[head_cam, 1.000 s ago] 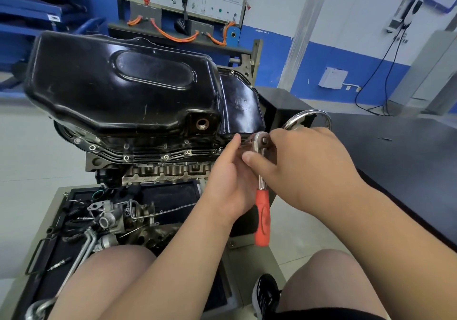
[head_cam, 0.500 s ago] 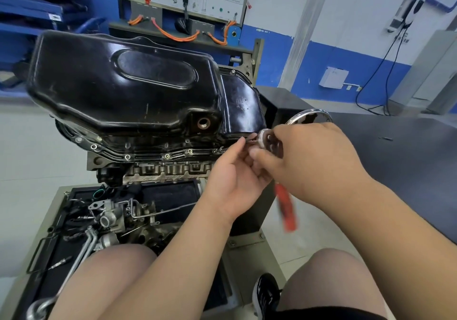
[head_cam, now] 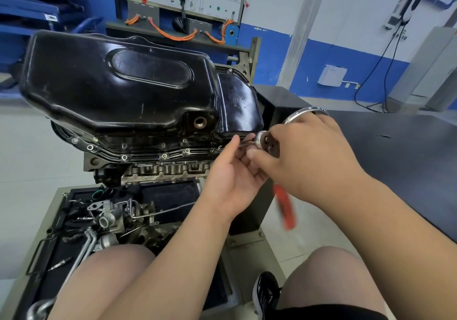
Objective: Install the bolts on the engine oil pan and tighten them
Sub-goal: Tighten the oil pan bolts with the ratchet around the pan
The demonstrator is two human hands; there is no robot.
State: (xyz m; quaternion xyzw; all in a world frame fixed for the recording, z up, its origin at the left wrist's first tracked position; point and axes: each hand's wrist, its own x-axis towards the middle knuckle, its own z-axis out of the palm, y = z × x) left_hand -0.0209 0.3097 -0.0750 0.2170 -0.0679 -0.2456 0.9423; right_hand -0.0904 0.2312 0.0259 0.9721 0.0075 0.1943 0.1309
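Note:
A black oil pan (head_cam: 118, 89) sits upside up on the inverted engine, with several bolts (head_cam: 164, 156) along its near flange. A ratchet with a silver head (head_cam: 265, 142) and a blurred red handle (head_cam: 285, 208) points at the flange's right end. My right hand (head_cam: 311, 159) grips the ratchet head from the right. My left hand (head_cam: 235, 171) pinches the thin extension bar just left of the head, next to the flange. The socket and the bolt under it are hidden by my fingers.
Below the engine, a black tray (head_cam: 173, 193) on the stand holds loose engine parts (head_cam: 108, 218) and pipes. A chrome ring (head_cam: 306, 113) shows behind my right hand. A dark floor mat (head_cam: 408, 161) lies to the right. My knees and a shoe (head_cam: 265, 292) fill the bottom.
The red handle has swung from hanging straight down to slanting down and right, blurred with motion. Both hands stay at the flange's right end.

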